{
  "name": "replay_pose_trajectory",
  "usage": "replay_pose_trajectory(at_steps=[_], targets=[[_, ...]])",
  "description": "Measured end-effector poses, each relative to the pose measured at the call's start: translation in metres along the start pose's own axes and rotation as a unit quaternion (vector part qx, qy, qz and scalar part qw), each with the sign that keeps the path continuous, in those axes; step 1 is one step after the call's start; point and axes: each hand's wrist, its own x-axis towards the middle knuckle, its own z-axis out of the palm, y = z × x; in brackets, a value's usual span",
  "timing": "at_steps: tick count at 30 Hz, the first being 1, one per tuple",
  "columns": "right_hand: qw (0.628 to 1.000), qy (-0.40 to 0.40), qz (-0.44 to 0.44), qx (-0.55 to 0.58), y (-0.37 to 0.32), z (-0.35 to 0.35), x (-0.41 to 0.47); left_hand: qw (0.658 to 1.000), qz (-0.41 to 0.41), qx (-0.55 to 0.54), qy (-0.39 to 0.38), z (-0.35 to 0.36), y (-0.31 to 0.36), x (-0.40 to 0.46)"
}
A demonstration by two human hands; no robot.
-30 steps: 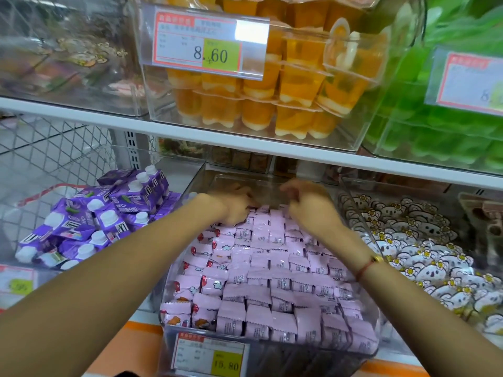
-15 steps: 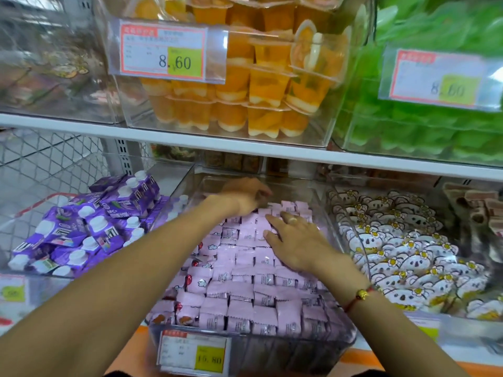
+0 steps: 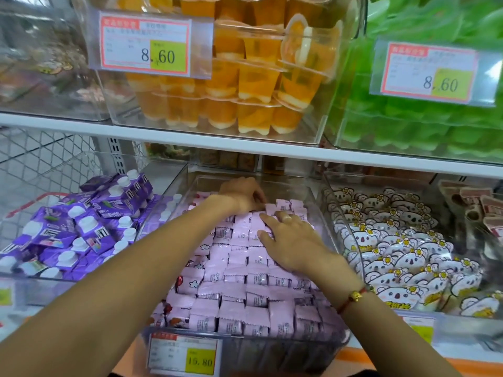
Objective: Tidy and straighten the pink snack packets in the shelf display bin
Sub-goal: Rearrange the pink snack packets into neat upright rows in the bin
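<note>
Compared with a second before, when both hands were curled side by side at the far end of the clear bin point(image 3: 334, 346), the right hand point(image 3: 292, 240) had come nearer and flattened out; half a second back it already lay that way, and it had barely shifted since. The left hand point(image 3: 243, 195) had stayed at the far end of the bin.

The right hand lay palm down on the pink snack packets point(image 3: 239, 289), fingers straight and spread, pressing the rows in the bin's far half; a ring sat on one finger and a red cord bracelet point(image 3: 353, 297) on the wrist. The left hand was beyond it, at the bin's back left, fingers curled down among the rearmost packets; whether they actually pinched one could not be told. The packets filled the bin in rough rows, most of them nearer than both hands, running down to the yellow price tag point(image 3: 183, 355) on the bin's front wall. Purple cartons point(image 3: 81, 227) lay left of the bin, koala-face packs point(image 3: 402, 257) right of it, orange jelly cups point(image 3: 245, 85) on the shelf above.
</note>
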Motion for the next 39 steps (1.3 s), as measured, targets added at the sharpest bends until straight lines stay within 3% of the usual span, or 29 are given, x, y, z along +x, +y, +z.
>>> replay_pose_trajectory(at_steps=[6, 11, 15, 18, 21, 24, 25, 27, 28, 30, 33, 36, 39], targets=[[1.0, 0.0, 0.002, -0.002, 0.0, -0.002, -0.001, 0.996, -0.017, 0.052, 0.067, 0.004, 0.004, 0.001], [1.0, -0.003, 0.005, 0.001, 0.001, -0.001, 0.001, 0.971, -0.044, -0.127, 0.198, -0.01, 0.0, -0.014], [0.999, 0.003, 0.011, 0.03, 0.0, -0.007, 0.001, 0.888, -0.077, -0.37, 0.262, -0.027, -0.004, -0.037], [0.98, 0.142, 0.013, 0.137, -0.004, -0.017, -0.003, 0.796, -0.1, -0.531, 0.273, -0.037, -0.006, -0.06], [0.913, 0.227, -0.016, 0.339, -0.016, -0.031, -0.012, 0.704, -0.13, -0.666, 0.212, -0.041, -0.005, -0.081], [0.867, 0.282, -0.021, 0.411, -0.022, -0.044, -0.019, 0.662, -0.155, -0.723, 0.123, -0.036, -0.004, -0.092], [0.85, 0.281, -0.013, 0.445, -0.021, -0.048, -0.02, 0.676, -0.151, -0.713, 0.107, -0.034, -0.005, -0.094], [0.794, 0.234, 0.034, 0.56, -0.018, -0.053, -0.021, 0.776, -0.115, -0.611, 0.109, -0.031, -0.009, -0.098], [0.761, 0.206, 0.065, 0.611, -0.016, -0.054, -0.021, 0.833, -0.072, -0.534, 0.125, -0.03, -0.012, -0.1], [0.714, 0.168, 0.115, 0.67, -0.01, -0.056, -0.022, 0.889, 0.048, -0.439, 0.122, -0.028, -0.015, -0.104], [0.692, 0.141, 0.15, 0.692, -0.005, -0.056, -0.024, 0.9, 0.119, -0.413, 0.072, -0.025, -0.016, -0.108], [0.691, 0.099, 0.15, 0.7, 0.0, -0.056, -0.024, 0.907, 0.106, -0.398, 0.087, -0.022, -0.02, -0.105], [0.664, 0.056, 0.112, 0.737, 0.007, -0.054, -0.024, 0.909, 0.077, -0.403, 0.077, -0.018, -0.023, -0.099]])
